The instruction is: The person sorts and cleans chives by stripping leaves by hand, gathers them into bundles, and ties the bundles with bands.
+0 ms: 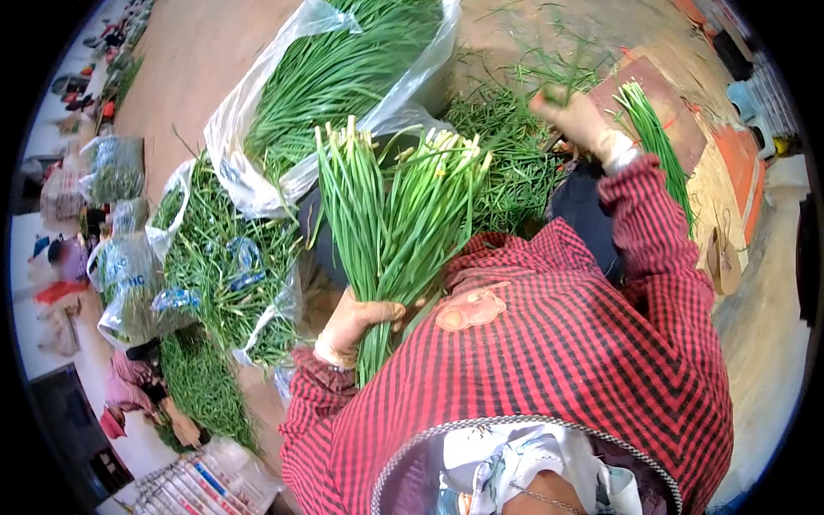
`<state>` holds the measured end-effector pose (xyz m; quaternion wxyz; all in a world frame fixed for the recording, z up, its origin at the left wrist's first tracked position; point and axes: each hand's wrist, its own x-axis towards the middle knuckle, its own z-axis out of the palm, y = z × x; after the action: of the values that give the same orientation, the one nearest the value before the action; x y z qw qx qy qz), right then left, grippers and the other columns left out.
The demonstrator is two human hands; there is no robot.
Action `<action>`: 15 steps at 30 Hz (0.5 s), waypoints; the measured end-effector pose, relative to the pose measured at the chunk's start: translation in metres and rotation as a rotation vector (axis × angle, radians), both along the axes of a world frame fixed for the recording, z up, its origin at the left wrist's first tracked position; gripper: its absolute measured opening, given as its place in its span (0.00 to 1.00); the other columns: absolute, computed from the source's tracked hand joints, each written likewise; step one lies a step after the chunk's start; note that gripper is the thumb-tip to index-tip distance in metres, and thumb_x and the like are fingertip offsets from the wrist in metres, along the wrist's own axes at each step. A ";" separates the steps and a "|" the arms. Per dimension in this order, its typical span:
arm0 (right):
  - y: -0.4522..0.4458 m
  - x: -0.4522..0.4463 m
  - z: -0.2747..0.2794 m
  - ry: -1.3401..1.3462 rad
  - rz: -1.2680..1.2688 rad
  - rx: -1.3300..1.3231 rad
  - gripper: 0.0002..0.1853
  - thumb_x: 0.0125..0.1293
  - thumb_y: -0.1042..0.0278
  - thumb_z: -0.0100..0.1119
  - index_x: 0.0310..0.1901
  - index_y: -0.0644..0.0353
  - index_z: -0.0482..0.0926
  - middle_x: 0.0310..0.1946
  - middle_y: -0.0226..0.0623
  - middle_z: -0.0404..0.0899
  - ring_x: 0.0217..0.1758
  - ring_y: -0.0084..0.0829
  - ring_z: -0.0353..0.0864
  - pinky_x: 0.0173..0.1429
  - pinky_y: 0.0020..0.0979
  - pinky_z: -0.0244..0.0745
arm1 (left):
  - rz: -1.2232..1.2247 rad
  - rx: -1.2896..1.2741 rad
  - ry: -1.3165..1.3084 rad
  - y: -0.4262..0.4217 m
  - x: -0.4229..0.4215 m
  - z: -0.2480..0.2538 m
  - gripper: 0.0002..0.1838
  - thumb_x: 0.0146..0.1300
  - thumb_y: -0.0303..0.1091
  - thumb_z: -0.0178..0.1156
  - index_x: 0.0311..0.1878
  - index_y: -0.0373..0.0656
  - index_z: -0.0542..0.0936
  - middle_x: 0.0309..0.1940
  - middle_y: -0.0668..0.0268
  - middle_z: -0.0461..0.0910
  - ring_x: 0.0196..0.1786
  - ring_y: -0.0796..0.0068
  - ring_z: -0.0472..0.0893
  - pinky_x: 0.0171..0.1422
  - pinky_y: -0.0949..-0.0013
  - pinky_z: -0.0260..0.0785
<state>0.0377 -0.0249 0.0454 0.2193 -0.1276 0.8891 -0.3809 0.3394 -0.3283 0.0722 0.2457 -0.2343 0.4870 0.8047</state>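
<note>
My left hand point(359, 319) clutched a green bunch point(396, 245)! My right hand point(577, 120) blurred beside loose greens point(508, 167), its grip impossible to tell.

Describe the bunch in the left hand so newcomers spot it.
Find the red checked garment. At its upper left, the left hand holds the green bunch. Unlike the slimmer bunch at right, it is held, pale ends fanned out.

My smock point(532, 369) was checked red and black, my stalks point(425, 227) were green with pale ends, the large bag point(233, 142) was whitish
</note>
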 end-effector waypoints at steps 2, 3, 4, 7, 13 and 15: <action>-0.014 0.030 0.005 0.490 0.515 0.193 0.37 0.57 0.42 0.64 0.59 0.65 0.74 0.59 0.55 0.74 0.65 0.47 0.71 0.70 0.43 0.63 | -0.020 -0.027 -0.035 0.000 -0.005 -0.003 0.20 0.51 0.19 0.63 0.50 0.35 0.78 0.40 0.58 0.84 0.28 0.75 0.78 0.32 0.73 0.71; -0.027 0.044 0.008 0.599 0.593 0.141 0.41 0.55 0.40 0.65 0.61 0.67 0.71 0.63 0.57 0.69 0.69 0.50 0.65 0.73 0.44 0.57 | -0.018 -0.058 -0.014 0.003 -0.007 -0.006 0.20 0.51 0.20 0.63 0.50 0.35 0.78 0.39 0.59 0.84 0.28 0.76 0.78 0.33 0.73 0.71; -0.042 0.059 0.012 0.707 0.668 0.090 0.45 0.52 0.39 0.66 0.63 0.69 0.69 0.66 0.59 0.64 0.73 0.52 0.59 0.77 0.44 0.50 | -0.025 -0.056 -0.016 0.005 -0.010 -0.008 0.20 0.51 0.20 0.63 0.50 0.35 0.78 0.39 0.59 0.84 0.28 0.76 0.78 0.33 0.73 0.71; -0.078 0.092 0.009 0.760 0.750 0.111 0.53 0.46 0.32 0.67 0.62 0.74 0.67 0.63 0.60 0.67 0.72 0.55 0.60 0.76 0.46 0.50 | -0.068 -0.077 -0.051 0.012 -0.013 -0.010 0.22 0.52 0.20 0.63 0.53 0.36 0.78 0.43 0.61 0.83 0.35 0.75 0.80 0.41 0.72 0.73; -0.106 0.107 -0.005 0.372 1.010 0.000 0.28 0.50 0.50 0.69 0.48 0.62 0.77 0.45 0.46 0.77 0.56 0.50 0.74 0.69 0.47 0.61 | -0.132 0.032 -0.148 0.017 -0.009 -0.013 0.29 0.50 0.17 0.63 0.60 0.37 0.75 0.51 0.64 0.81 0.50 0.72 0.80 0.59 0.68 0.70; -0.104 0.111 -0.021 0.216 0.934 -0.303 0.19 0.54 0.58 0.63 0.47 0.57 0.79 0.43 0.43 0.78 0.51 0.46 0.78 0.57 0.42 0.71 | -0.180 0.053 -0.127 0.018 -0.013 -0.008 0.30 0.50 0.17 0.63 0.61 0.38 0.74 0.53 0.65 0.80 0.53 0.72 0.79 0.61 0.68 0.69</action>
<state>0.1490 -0.1289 0.0246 0.2520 -0.5812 0.6894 -0.3512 0.3262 -0.3106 0.0642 0.3537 -0.2336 0.4681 0.7754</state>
